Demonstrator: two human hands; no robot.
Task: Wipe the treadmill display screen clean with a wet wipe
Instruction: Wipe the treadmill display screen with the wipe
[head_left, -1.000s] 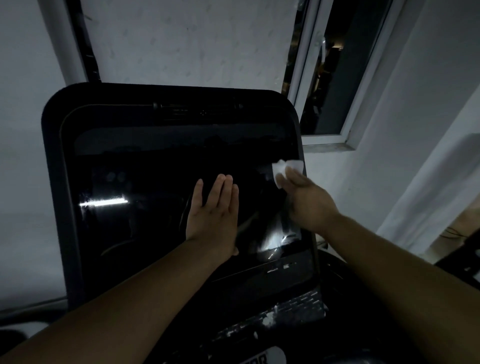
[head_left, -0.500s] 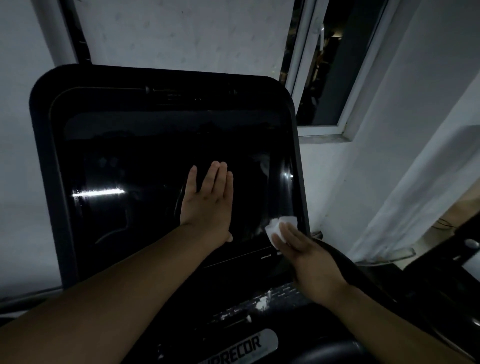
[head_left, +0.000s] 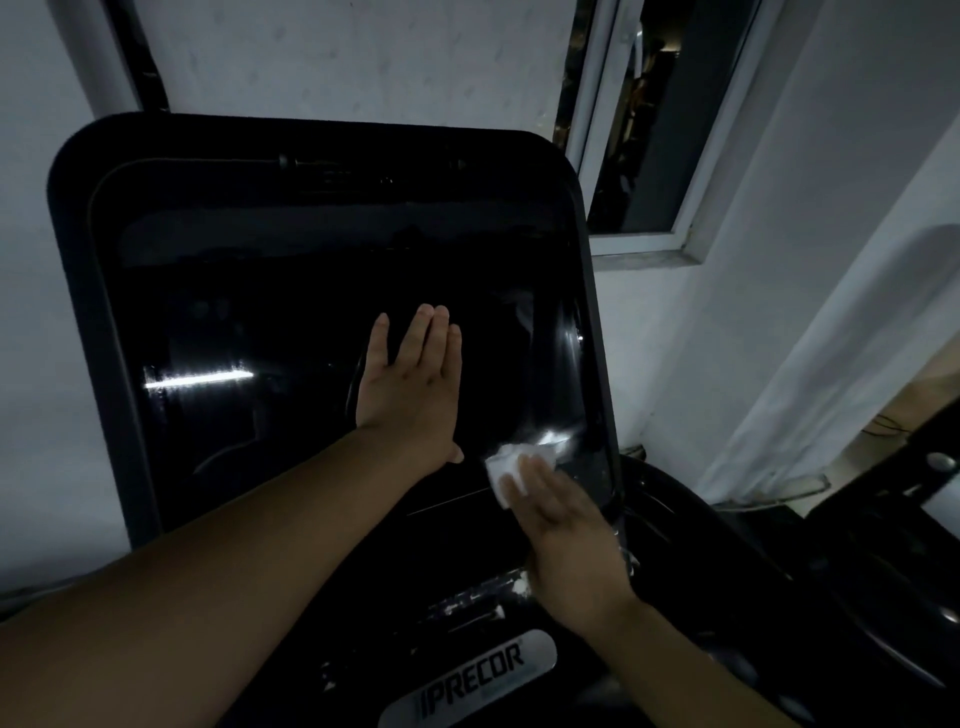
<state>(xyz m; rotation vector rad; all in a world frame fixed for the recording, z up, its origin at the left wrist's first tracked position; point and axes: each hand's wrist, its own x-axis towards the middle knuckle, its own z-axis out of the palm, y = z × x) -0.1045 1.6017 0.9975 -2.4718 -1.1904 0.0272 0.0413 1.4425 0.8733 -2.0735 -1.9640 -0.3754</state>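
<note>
The treadmill display screen (head_left: 270, 332) is a large black glossy panel in a dark rounded frame, filling the middle of the view. My left hand (head_left: 410, 384) lies flat on the glass near its centre, fingers together and pointing up, holding nothing. My right hand (head_left: 566, 540) presses a crumpled white wet wipe (head_left: 506, 467) against the screen's lower right corner; my fingers cover the lower part of the wipe. A bright streak of reflected light shows on the glass at the left.
Below the screen sits the console with a silver PRECOR badge (head_left: 470, 675) and worn white marks. A white-framed window (head_left: 639, 130) is behind at the upper right. White walls surround the machine. A black curved treadmill part (head_left: 727, 545) lies to the right.
My right hand has carried the wipe down the screen's right edge from mid-height to the lower right corner. My left hand has stayed flat on the glass.
</note>
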